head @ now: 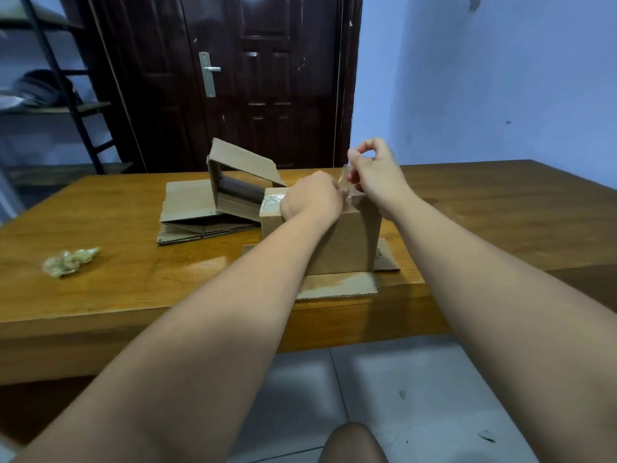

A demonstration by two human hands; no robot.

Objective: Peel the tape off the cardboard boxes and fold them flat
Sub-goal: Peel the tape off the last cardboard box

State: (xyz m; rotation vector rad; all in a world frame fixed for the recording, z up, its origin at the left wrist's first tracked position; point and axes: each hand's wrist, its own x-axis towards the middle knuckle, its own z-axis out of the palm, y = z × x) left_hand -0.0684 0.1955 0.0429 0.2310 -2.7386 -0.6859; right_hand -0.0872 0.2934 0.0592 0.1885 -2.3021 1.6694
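A brown cardboard box stands upright near the front edge of the wooden table, its lower flaps spread flat beneath it. Clear tape covers its top. My left hand rests on the box top with fingers curled at the tape seam. My right hand pinches a strip of clear tape lifted up from the top. Behind, a stack of flattened boxes lies on the table with one half-collapsed box on it.
A crumpled ball of used tape lies on the table at the left. A dark door and a black metal shelf stand behind the table. My knee shows at the bottom over grey floor tiles.
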